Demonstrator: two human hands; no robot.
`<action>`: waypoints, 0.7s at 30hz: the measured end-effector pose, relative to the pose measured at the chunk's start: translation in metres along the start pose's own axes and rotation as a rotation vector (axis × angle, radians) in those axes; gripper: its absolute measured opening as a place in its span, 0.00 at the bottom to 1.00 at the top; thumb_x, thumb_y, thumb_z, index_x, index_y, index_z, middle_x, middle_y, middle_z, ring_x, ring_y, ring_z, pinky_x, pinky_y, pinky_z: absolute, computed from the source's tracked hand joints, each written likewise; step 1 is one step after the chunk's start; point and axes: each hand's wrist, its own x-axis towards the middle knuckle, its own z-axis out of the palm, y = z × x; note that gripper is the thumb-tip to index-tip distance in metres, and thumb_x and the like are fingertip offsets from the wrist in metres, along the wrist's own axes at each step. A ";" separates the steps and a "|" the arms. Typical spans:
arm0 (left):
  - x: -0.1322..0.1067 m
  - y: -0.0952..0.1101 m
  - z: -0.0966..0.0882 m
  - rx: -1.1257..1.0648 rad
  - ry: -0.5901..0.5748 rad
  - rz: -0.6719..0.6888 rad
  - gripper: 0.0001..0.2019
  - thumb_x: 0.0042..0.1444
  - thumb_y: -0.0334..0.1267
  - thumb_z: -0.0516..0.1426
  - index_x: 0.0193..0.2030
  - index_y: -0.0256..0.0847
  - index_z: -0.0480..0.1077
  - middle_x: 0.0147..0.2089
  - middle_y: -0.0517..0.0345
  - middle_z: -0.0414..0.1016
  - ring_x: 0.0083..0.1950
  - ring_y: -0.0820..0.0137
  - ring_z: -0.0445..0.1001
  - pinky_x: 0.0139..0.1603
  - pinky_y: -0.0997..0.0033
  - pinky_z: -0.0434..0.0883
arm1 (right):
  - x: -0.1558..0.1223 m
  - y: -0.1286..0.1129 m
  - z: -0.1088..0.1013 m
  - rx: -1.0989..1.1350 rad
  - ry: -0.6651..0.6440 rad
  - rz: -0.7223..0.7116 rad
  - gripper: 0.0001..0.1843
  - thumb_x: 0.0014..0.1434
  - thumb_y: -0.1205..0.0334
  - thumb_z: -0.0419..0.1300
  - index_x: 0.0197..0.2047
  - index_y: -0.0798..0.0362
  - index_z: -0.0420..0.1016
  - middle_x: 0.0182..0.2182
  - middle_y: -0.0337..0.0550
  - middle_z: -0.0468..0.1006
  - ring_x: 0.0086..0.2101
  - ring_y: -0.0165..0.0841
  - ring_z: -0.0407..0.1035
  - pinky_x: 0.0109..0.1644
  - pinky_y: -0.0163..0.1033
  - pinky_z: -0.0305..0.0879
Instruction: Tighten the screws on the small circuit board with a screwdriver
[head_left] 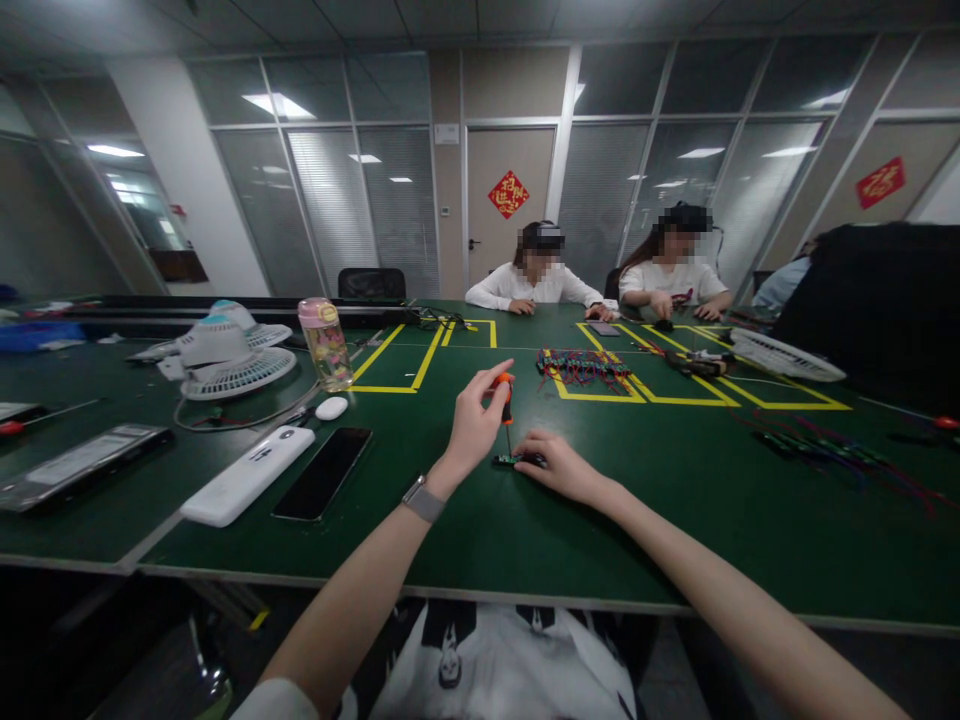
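Observation:
My left hand (480,415) is closed around the orange and black handle of a screwdriver (508,405), which stands upright. Its thin shaft points down at a small green circuit board (507,460) on the table; I cannot make out whether the tip sits in a screw. My right hand (555,463) rests on the table with its fingers on the board's right end, covering part of it. Beyond the hands lies a cluster of small green boards with red and blue wires (583,370).
On the left are a black phone (324,474), a white power bank (249,476), a drink bottle (325,345) and white fans (236,365). More wired boards (832,455) lie to the right. Two people sit across the green table (420,545), which bears yellow tape.

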 end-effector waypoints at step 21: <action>0.003 0.002 -0.004 -0.014 -0.009 0.002 0.14 0.61 0.36 0.53 0.53 0.42 0.71 0.45 0.54 0.72 0.44 0.71 0.72 0.45 0.73 0.70 | 0.000 0.002 0.000 0.000 -0.002 -0.007 0.07 0.59 0.64 0.60 0.40 0.54 0.77 0.35 0.45 0.73 0.37 0.35 0.68 0.42 0.39 0.64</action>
